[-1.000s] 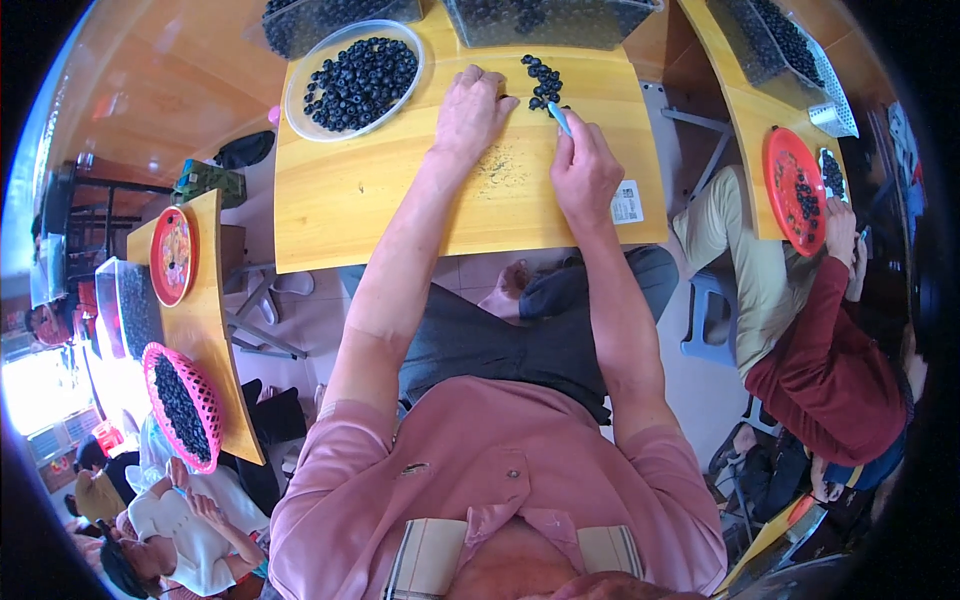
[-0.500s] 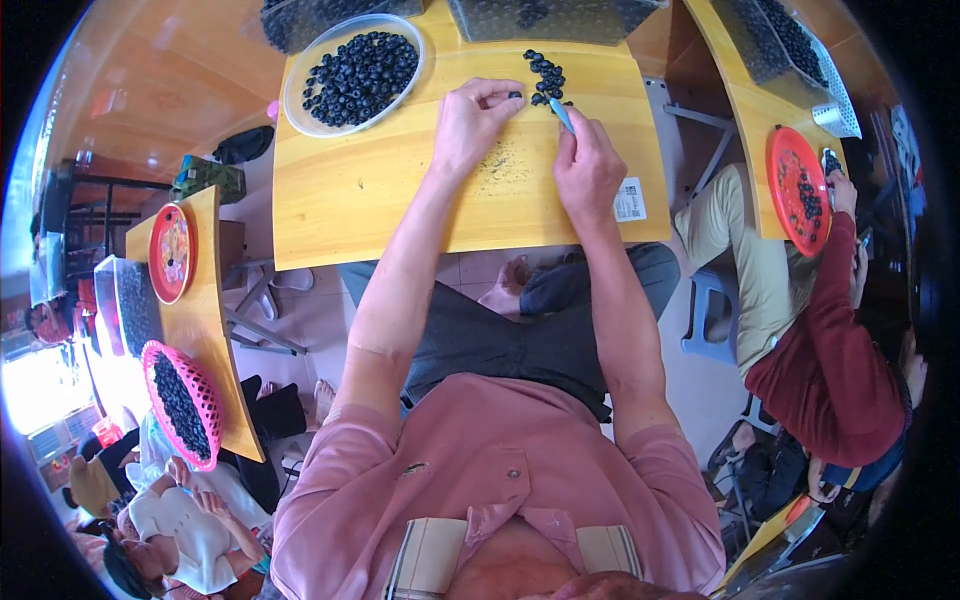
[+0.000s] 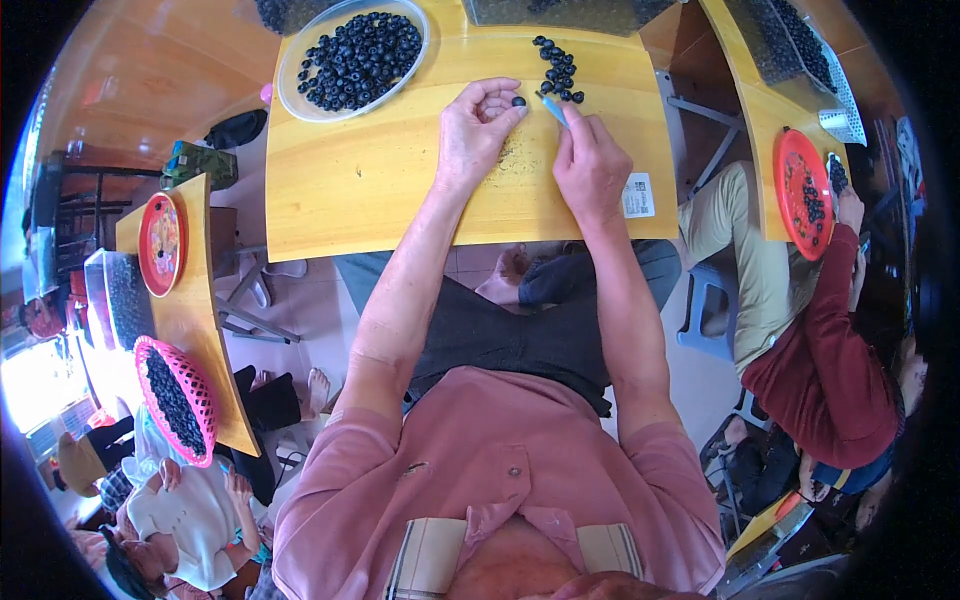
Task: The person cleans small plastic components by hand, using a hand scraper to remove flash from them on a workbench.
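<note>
Between thumb and fingertips my left hand (image 3: 472,135) pinches a small black round piece (image 3: 519,102), bead-like or berry-like; its exact kind I cannot make out. Gripped in my right hand (image 3: 592,168) is a slim tool with a light blue handle (image 3: 555,110), its tip pointing up and left, close to the held piece. Just beyond the tool, several loose black pieces (image 3: 558,72) lie in an uneven line on the wooden table (image 3: 350,195). To the left of my hands stands a clear round bowl (image 3: 289,88) with a heap of the same pieces.
Dark crumbs (image 3: 508,158) dot the wood between my wrists. A white label (image 3: 638,195) sits by the right edge. Clear bins (image 3: 570,14) stand at the back. Co-workers sit on both sides, near red trays (image 3: 785,185) and a pink basket (image 3: 207,400).
My left hand has turned so the black piece shows more plainly at its fingertips. The tool's tip has come away from the loose pieces toward it. The whole view has shifted slightly.
</note>
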Motion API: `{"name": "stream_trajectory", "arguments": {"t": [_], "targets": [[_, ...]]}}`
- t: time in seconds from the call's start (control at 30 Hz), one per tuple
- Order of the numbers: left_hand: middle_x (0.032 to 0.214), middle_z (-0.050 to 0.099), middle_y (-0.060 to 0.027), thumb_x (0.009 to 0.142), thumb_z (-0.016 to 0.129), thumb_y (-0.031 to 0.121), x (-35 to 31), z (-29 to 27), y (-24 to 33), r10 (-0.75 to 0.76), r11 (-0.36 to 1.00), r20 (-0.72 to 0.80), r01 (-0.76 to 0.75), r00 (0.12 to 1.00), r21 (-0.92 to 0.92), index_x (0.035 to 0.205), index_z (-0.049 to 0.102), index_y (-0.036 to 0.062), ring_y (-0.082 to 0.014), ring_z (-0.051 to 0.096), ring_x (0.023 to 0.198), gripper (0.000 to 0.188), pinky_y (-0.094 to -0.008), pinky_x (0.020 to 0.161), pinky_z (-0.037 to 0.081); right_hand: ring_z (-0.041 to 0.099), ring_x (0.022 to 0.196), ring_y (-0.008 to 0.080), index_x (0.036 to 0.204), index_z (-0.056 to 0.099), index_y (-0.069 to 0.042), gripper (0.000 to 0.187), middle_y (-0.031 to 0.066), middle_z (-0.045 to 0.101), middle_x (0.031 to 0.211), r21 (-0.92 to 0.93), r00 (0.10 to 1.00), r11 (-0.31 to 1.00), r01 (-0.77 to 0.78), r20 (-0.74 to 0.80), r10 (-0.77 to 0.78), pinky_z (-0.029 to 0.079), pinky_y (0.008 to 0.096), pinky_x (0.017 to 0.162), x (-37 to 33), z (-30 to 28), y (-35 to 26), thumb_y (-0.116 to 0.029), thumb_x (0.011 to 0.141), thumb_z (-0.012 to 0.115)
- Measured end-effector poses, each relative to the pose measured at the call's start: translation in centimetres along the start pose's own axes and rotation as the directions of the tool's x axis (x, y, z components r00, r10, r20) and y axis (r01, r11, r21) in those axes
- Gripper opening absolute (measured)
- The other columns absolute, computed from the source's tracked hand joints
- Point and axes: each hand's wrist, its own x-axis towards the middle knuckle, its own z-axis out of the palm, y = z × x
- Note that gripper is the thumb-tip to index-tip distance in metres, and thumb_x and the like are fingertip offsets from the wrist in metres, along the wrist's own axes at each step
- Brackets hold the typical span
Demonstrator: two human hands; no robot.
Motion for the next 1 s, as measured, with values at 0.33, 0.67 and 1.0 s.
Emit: {"name": "stream_trajectory", "arguments": {"t": [0.33,0.67,1.0], "targets": [[0.101,0.068,-0.0041,0.087,0.073,-0.008,-0.34,0.09,0.47,0.083,0.977,-0.003,-0.081,0.997,0.197,0.122,0.067,-0.0057,-0.0064,0.061,0.086,0.035,-0.0213,0.081,0.054,0.065,0.068,0.0242,0.118,0.07,-0.015,0.034,0.0044,0.059,0.079,-0.117,0.986,0.983,0.14,0.108,-0.128,0.052,0.0372,0.059,-0.03,-0.27,-0.66,-0.005,0.086,0.072],[0.096,0.07,-0.0061,0.083,0.08,-0.001,-0.35,0.18,0.21,0.114,0.974,-0.036,-0.104,0.993,0.201,0.115,0.073,0.0012,-0.01,0.063,0.08,0.033,-0.0254,0.078,0.056,0.065,0.068,0.0238,0.119,0.07,-0.015,0.036,0.0043,0.059,0.079,-0.131,0.986,0.982,0.135,0.118,-0.12,0.052,0.037,0.058,-0.14,-0.19,-0.52,-0.005,0.085,0.072],[0.097,0.07,-0.0064,0.085,0.08,-0.001,-0.22,-0.11,0.04,0.08,0.993,-0.008,-0.079,0.997,0.084,0.116,0.071,-0.0011,-0.0096,0.066,0.084,0.032,-0.0243,0.08,0.057,0.066,0.068,0.0238,0.12,0.069,-0.014,0.036,0.0044,0.059,0.08,-0.103,0.988,0.987,0.124,0.109,-0.112,0.053,0.0374,0.059,-0.07,-0.09,-0.58,-0.004,0.086,0.072]]}}
